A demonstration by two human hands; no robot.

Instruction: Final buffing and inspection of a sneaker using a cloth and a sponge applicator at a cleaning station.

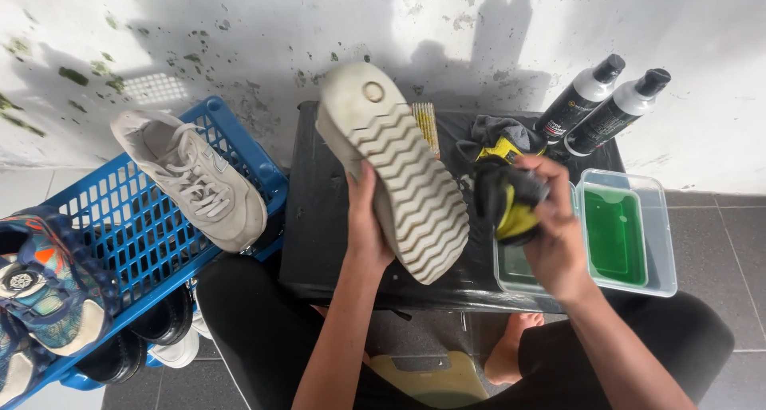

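Observation:
My left hand (365,222) grips a cream sneaker (395,171) by its side, holding it sole-up above a low black table (319,218). The sole shows a zigzag tread and looks dirty. My right hand (550,226) is closed on a bunched yellow and black cloth (511,199), just to the right of the sneaker's sole and over the left part of a clear plastic container (662,242). The cloth does not quite touch the sole.
A clear container holds a green tray or liquid (613,234). Two black-and-white bottles (602,107) lean at the back right. A brush (427,127) lies behind the sneaker. A blue rack (112,218) on the left carries a matching cream sneaker (195,179) and a patterned shoe (44,286).

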